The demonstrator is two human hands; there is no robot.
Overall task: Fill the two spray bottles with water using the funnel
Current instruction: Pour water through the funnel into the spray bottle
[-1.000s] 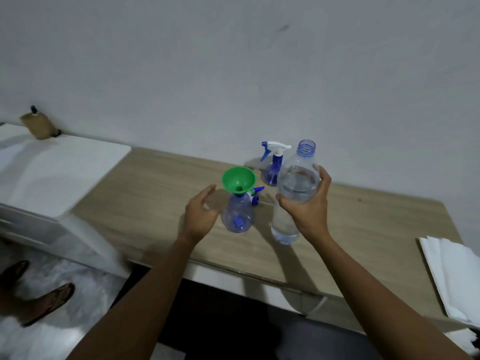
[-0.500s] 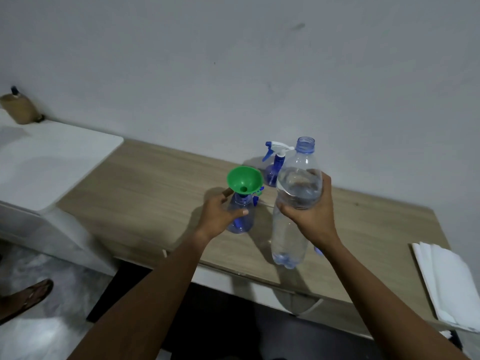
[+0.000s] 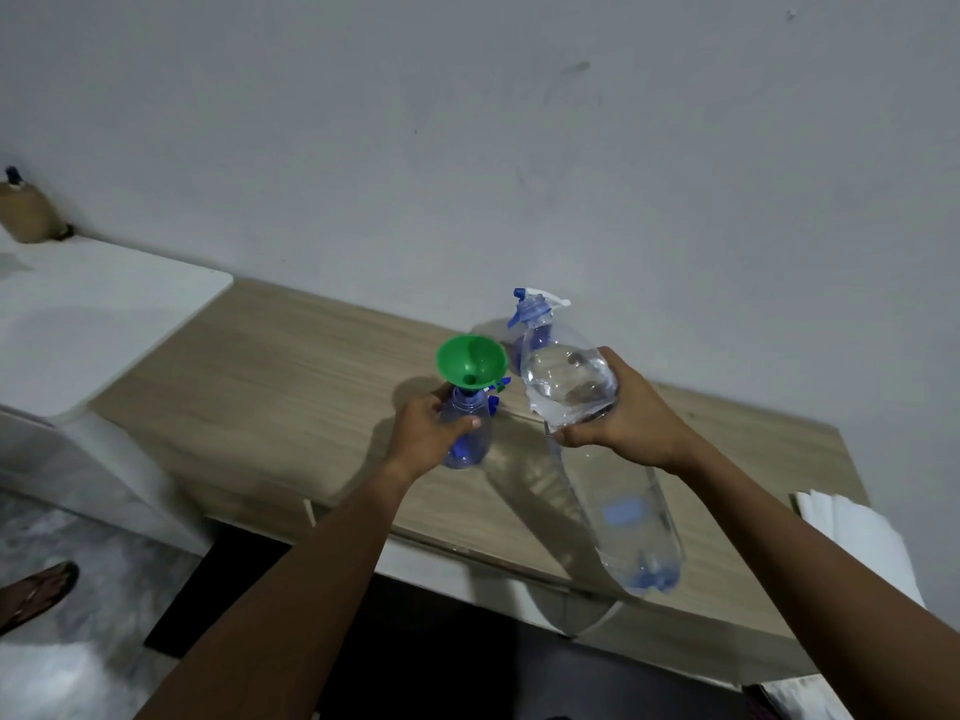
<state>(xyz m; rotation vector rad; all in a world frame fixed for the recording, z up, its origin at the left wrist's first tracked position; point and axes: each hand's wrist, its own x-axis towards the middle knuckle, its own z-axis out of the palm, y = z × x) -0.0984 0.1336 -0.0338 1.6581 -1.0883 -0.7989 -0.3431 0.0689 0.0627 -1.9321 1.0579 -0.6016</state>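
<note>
Hands first: the left hand [image 3: 431, 433] wraps round a small blue spray bottle [image 3: 475, 449] standing on the wooden surface [image 3: 291, 366], with a green funnel [image 3: 470, 361] seated in its neck. The right hand [image 3: 628, 415] grips a large clear water bottle [image 3: 613, 506] near its shoulder. The bottle is lifted and tilted, and its neck points toward the wall, behind and right of the funnel rather than over it. Tipping further from here would likely send water onto the surface. A wide neck over a small funnel may also gulp and overflow, and squeezing the soft plastic could make it spurt. A second spray bottle [image 3: 516, 318] stands just behind that neck and could be knocked. A loose spray head [image 3: 496, 389] lies just beside the first bottle. Folded white paper [image 3: 852, 532] lies well apart at the right, and a large spill might reach it.
</note>
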